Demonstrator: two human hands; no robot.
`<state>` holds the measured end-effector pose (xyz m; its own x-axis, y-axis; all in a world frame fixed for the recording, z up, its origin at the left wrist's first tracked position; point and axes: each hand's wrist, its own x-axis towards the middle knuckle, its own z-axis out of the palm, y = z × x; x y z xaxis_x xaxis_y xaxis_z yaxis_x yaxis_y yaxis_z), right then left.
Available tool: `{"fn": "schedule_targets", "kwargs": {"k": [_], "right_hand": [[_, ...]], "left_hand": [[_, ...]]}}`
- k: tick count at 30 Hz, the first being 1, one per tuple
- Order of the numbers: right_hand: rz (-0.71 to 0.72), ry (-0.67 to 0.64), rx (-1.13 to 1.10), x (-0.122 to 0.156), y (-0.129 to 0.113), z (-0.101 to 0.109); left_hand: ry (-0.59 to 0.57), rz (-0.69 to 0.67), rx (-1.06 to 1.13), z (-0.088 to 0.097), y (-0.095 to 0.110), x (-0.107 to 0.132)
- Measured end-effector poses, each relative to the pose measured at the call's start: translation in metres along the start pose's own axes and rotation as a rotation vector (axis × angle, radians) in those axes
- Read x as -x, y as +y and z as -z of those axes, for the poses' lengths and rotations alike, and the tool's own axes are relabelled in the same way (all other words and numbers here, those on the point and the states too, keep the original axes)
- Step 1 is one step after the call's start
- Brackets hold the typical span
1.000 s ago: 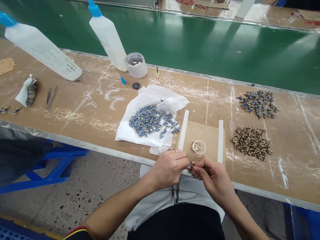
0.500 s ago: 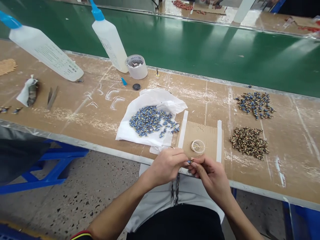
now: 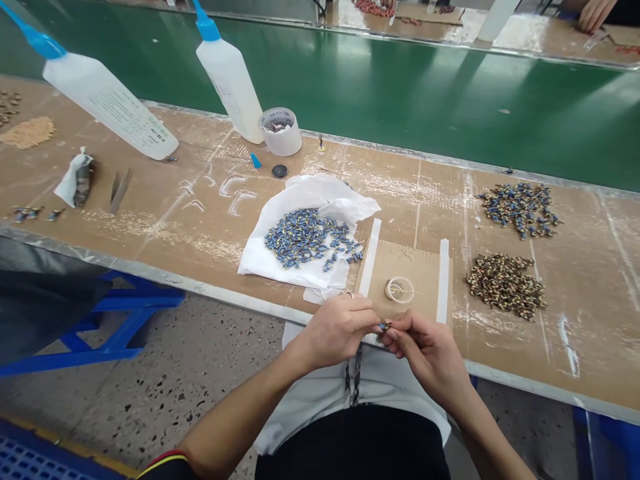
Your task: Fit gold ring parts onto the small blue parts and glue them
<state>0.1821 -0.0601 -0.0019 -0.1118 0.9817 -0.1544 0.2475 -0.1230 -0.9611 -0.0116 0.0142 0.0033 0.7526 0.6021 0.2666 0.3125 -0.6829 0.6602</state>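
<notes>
My left hand (image 3: 340, 331) and my right hand (image 3: 427, 347) meet at the table's front edge. Between their fingertips is a small blue figure part (image 3: 384, 327), pinched from both sides; a darker bit shows at its right end, its exact form too small to tell. Just beyond the fingers stands a little round tub (image 3: 399, 290) with a thin stick in it, on a cardboard piece (image 3: 415, 257) bordered by white tape. To the left, a heap of small blue and yellow parts (image 3: 300, 240) lies on white paper (image 3: 255, 257).
On the right are a pile of brown ring-like parts (image 3: 506, 285) and a pile of blue and brown pieces (image 3: 521, 207). Two white bottles (image 3: 113, 107) with blue nozzles, a tape roll (image 3: 281, 137) and tweezers (image 3: 120, 191) are on the left. A green belt (image 3: 375, 100) runs behind; another person's hand (image 3: 595, 15) shows beyond.
The view has shifted slightly, so the table's things appear a little further right. Another person's hand has come into view at the top right. My hands keep their pinch on the part.
</notes>
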Motion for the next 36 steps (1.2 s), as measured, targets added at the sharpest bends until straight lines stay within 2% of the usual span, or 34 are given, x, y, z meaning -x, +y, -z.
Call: {"fn": "schedule_targets", "kwargs": {"k": [3,15,20,24,26,29,32,36], "right_hand": [[-0.004,-0.016,0.046,0.000,0.000,0.000],[0.069,0.053,0.077,-0.001,0.004,-0.009],[0.051,0.036,-0.073,-0.002,0.002,-0.007],[0.102,0.096,-0.188,0.002,0.004,-0.004],[0.171,0.102,-0.192,0.003,0.005,-0.003],[0.241,0.035,-0.146,0.003,0.005,0.000],[0.243,-0.009,-0.114,0.001,0.006,0.002],[0.232,0.040,-0.102,0.001,0.007,0.001]], "left_hand": [[-0.012,-0.009,-0.041,-0.003,0.000,0.000],[0.035,-0.033,-0.038,-0.006,0.000,0.001],[-0.023,0.050,0.064,0.000,0.004,-0.001],[-0.052,0.061,0.144,0.006,0.006,-0.002],[-0.085,0.058,0.164,0.009,0.006,-0.003],[-0.135,0.055,0.184,0.013,0.005,-0.004],[-0.161,0.049,0.184,0.015,0.004,-0.005],[-0.169,0.033,0.198,0.013,0.003,-0.004]]}}
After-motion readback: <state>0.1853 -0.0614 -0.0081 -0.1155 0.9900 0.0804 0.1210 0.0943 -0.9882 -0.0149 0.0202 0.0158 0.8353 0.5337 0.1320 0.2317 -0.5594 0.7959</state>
